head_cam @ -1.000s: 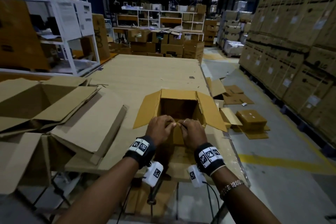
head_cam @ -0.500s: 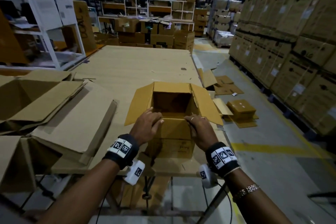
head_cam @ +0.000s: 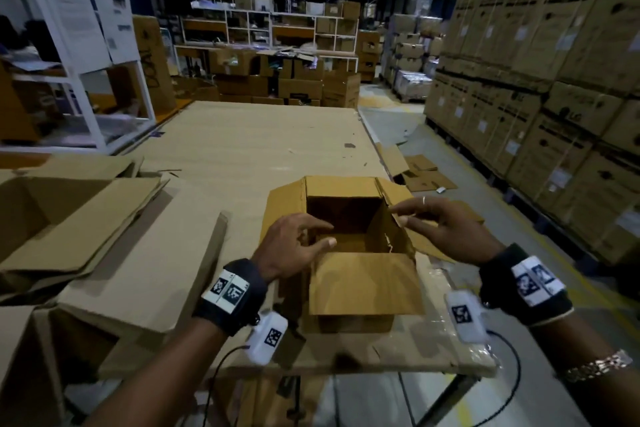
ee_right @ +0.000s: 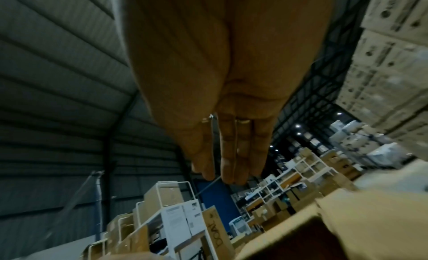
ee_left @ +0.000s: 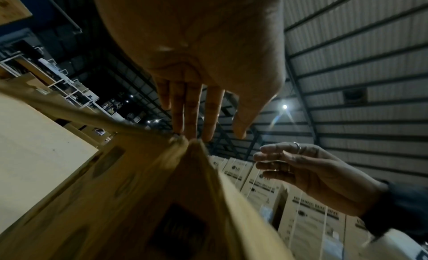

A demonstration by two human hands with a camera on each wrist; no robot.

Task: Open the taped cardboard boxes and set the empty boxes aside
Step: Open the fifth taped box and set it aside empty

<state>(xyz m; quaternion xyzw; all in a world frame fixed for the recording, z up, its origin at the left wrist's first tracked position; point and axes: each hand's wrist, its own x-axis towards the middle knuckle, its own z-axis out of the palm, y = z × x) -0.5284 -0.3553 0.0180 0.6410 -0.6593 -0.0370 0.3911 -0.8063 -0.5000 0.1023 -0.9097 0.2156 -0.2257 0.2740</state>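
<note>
A brown cardboard box (head_cam: pixel 363 284) stands open near the front edge of the table (head_cam: pixel 242 149), all flaps folded outward and its dark inside (head_cam: pixel 346 218) showing nothing. My left hand (head_cam: pixel 327 234) hovers over the box's left rim with relaxed fingers and holds nothing. My right hand (head_cam: pixel 398 215) reaches over the right flap (head_cam: pixel 391 191), fingers straight. In the left wrist view the left hand (ee_left: pixel 208 128) has its straight fingertips close to a box corner (ee_left: pixel 185 141), with the right hand (ee_left: pixel 289 165) beyond. The right wrist view shows the right hand (ee_right: pixel 229 172) flat above cardboard (ee_right: pixel 347 218).
Opened and flattened boxes (head_cam: pixel 69 218) lie piled on the table's left side. A white rack (head_cam: pixel 86 62) stands behind them. Tall stacks of large cartons (head_cam: pixel 536 97) line the aisle on the right, and cardboard scraps (head_cam: pixel 422 173) lie on the floor beside the table.
Both hands left the near flap and spread apart to the box's left and right sides. The near flap now hangs folded out toward me.
</note>
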